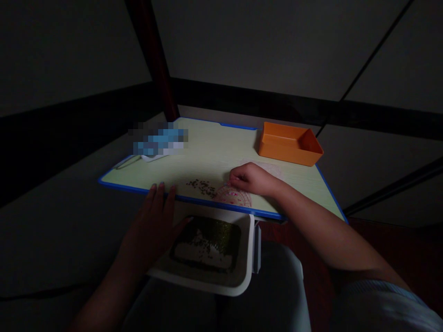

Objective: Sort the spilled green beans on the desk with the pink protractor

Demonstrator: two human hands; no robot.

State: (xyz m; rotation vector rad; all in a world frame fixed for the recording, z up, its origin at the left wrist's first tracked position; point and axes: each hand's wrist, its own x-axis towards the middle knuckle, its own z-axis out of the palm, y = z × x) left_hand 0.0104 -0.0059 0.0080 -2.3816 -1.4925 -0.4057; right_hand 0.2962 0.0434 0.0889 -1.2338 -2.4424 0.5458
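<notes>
My right hand [251,179] rests on the pale tabletop with its fingers curled in; what is inside them, if anything, is hidden. Just left of it lies a scatter of small dark seed-like grains [204,188], beside a round pinkish printed pattern [233,197]. My left hand [157,216] is open, its fingers stretched out with their tips at the table's blue front edge. Its thumb reaches over a white basin [238,288] below that edge. Inside the basin are many dark and greenish grains [221,233], with a paler bare patch among them.
An orange rectangular box [287,157] stands at the table's [214,143] back right. At the back left is a blurred-out bluish item [162,140] on something white. My knees [277,286] are under the basin and table. Walls close in behind; the light is dim.
</notes>
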